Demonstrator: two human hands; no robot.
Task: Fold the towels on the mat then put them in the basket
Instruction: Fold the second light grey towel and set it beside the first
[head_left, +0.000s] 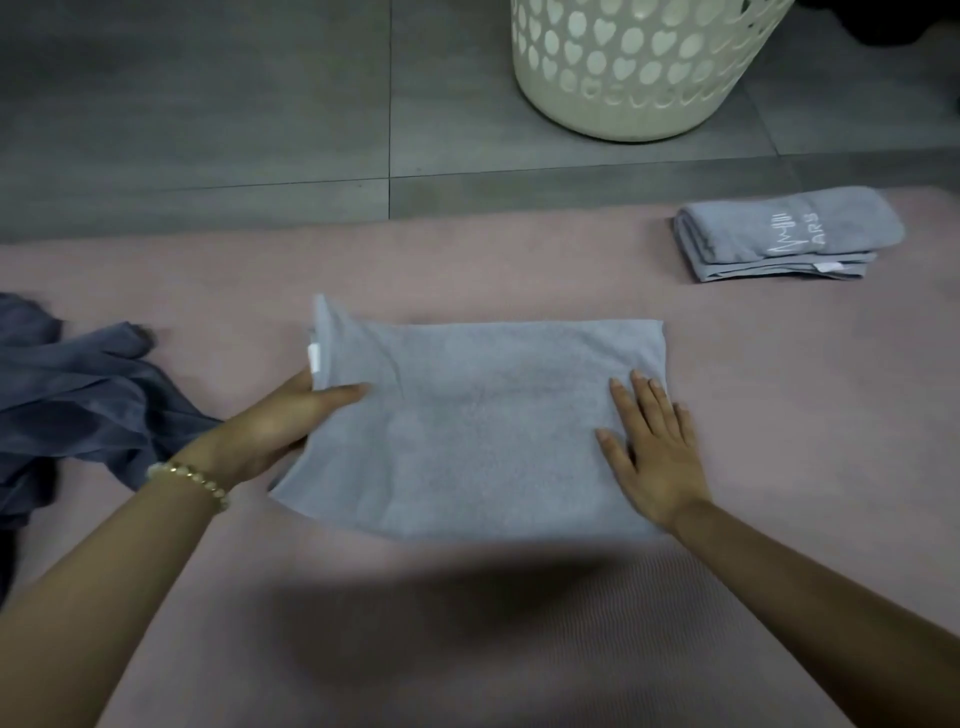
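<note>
Towel (467, 415), pale grey and half folded, lies mid-mat (779, 415). The left hand (280, 421) pinches its left edge, thumb on top, fingers tucked beneath. The right hand (654, 441) presses flat on its right side, fingers spread. A folded towel (784, 234) sits near the basket (639, 67).

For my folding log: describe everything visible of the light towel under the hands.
The light towel is pale blue-grey terry, lying on the pink mat, partly folded into a rough rectangle. A white tag shows at its left edge. The left hand grips that edge, raised; the right hand presses flat on its right side.
</note>
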